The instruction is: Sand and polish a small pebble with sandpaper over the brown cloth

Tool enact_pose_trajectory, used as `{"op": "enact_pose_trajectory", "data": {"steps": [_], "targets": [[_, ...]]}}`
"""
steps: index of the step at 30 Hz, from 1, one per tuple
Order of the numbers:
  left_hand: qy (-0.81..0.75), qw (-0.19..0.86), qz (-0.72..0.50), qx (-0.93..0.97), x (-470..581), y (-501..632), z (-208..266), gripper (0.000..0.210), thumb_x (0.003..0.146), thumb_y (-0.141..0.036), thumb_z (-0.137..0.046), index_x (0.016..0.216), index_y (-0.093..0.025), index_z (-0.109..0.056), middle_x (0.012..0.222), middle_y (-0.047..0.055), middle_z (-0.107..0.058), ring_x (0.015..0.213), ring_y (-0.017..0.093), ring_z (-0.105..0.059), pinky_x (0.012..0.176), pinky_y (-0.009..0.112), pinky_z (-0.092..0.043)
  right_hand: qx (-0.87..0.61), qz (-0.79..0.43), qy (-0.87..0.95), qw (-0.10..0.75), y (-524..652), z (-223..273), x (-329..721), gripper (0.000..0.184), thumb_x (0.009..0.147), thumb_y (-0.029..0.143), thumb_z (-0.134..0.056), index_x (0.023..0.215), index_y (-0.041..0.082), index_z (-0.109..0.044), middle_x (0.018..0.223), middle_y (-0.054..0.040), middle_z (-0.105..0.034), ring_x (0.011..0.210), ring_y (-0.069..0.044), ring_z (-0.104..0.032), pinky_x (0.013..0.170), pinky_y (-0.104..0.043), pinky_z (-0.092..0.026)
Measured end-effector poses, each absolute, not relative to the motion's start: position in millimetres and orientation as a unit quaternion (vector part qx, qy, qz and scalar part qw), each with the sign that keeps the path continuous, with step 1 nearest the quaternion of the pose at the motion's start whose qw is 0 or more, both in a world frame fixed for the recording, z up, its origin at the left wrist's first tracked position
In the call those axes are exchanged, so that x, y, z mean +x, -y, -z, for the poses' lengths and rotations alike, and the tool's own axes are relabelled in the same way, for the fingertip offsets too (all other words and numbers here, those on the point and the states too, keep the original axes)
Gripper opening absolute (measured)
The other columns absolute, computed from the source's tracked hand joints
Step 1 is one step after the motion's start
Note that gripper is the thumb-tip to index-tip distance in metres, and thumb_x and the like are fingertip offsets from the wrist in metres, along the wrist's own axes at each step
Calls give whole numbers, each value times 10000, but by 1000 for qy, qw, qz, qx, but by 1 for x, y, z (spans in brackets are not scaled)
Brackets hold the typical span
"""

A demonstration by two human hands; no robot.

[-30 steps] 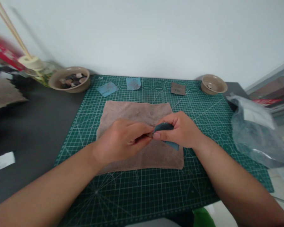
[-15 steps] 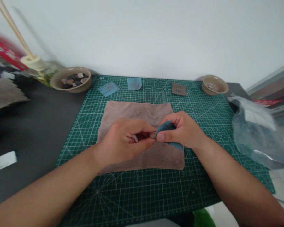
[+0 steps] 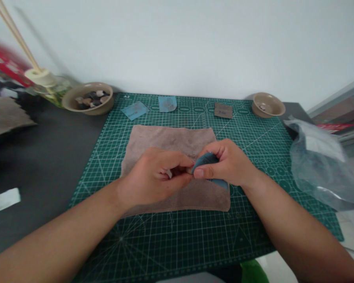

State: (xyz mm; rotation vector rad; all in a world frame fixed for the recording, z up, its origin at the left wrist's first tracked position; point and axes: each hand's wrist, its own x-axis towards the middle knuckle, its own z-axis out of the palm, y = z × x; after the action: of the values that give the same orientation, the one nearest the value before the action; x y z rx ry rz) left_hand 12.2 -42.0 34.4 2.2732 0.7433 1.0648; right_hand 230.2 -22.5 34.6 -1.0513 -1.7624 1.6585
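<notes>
Over the cloth (image 3: 171,137), toward its right edge, the left hand (image 3: 156,175) pinches what looks like a pebble (image 3: 189,171), mostly hidden; the right hand (image 3: 231,163) grips a blue sheet (image 3: 207,158), bent against its end. Since half a second ago both have barely shifted, so the contact seems steady.

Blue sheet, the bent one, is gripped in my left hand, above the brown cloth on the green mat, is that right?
Not quite: the wrong hand is named. The head view shows the blue sheet gripped in your right hand, above the brown cloth on the green mat.
</notes>
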Motion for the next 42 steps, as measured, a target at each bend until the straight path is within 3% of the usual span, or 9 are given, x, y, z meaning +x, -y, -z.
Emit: {"op": "enact_pose_trajectory", "data": {"steps": [10, 14, 18, 20, 24, 27, 30, 35, 42], "targets": [[-257, 273, -396, 838, 9, 44, -35, 103, 882, -178, -694, 932, -248, -638, 654, -52, -685, 508, 84, -619, 448, 202, -447, -335, -665, 625, 233, 22, -37, 231, 358, 659, 444, -895, 708, 138, -716, 541, 43, -560, 460, -66, -431, 405, -194, -309], [-252, 145, -339, 895, 7, 40, -29, 53, 931, -183, -600, 892, -216, -613, 632, -46, -650, 521, 99, -606, 480, 242, -410, -401, -538, 705, 231, 24, -36, 228, 309, 708, 429, -856, 710, 149, -727, 583, 23, -617, 529, -93, -513, 470, -210, -347], [-265, 10, -243, 933, 7, 35, -21, 175, 950, -161, -524, 794, -185, -599, 636, -10, -652, 548, 139, -614, 489, 287, -371, -455, -377, 779, 210, 24, -32, 222, 267, 755, 401, -812, 695, 153, -733, 594, 3, -641, 585, -121, -560, 522, -235, -345], [-276, 37, -264, 923, 8, 35, -22, 167, 939, -161, -551, 783, -183, -604, 609, -21, -636, 528, 124, -601, 481, 270, -367, -463, -394, 765, 214, 24, -32, 222, 292, 745, 423, -819, 687, 152, -726, 593, 4, -633, 580, -122, -556, 515, -234, -347], [-280, 197, -380, 860, 12, 40, -32, 47, 897, -159, -667, 880, -202, -657, 626, -53, -659, 491, 67, -579, 444, 201, -383, -412, -580, 660, 243, 23, -35, 227, 357, 697, 477, -854, 699, 151, -709, 566, 30, -590, 496, -89, -485, 441, -213, -330], [-271, 257, -397, 838, 12, 43, -35, 59, 890, -165, -682, 908, -217, -659, 652, -50, -683, 494, 70, -594, 422, 202, -392, -369, -643, 625, 245, 23, -37, 229, 361, 669, 467, -877, 711, 146, -715, 547, 46, -557, 468, -72, -432, 414, -204, -302], [-262, 212, -381, 861, 9, 41, -29, 42, 907, -168, -657, 909, -207, -643, 637, -44, -667, 505, 85, -601, 445, 223, -403, -390, -586, 667, 245, 24, -37, 227, 345, 692, 457, -860, 701, 143, -717, 563, 36, -576, 502, -80, -466, 443, -206, -319], [-263, 16, -241, 934, 5, 35, -18, 133, 948, -148, -553, 838, -168, -625, 693, 8, -693, 596, 147, -646, 518, 287, -411, -449, -376, 779, 225, 24, -35, 222, 285, 733, 371, -832, 632, 145, -692, 541, 24, -577, 565, -101, -516, 501, -225, -290], [-270, 221, -372, 860, 8, 43, -35, 43, 909, -163, -656, 889, -200, -645, 616, -55, -651, 487, 65, -573, 457, 206, -388, -396, -602, 658, 219, 23, -36, 228, 389, 671, 505, -855, 685, 151, -693, 570, 35, -574, 508, -88, -470, 447, -213, -340]]}}
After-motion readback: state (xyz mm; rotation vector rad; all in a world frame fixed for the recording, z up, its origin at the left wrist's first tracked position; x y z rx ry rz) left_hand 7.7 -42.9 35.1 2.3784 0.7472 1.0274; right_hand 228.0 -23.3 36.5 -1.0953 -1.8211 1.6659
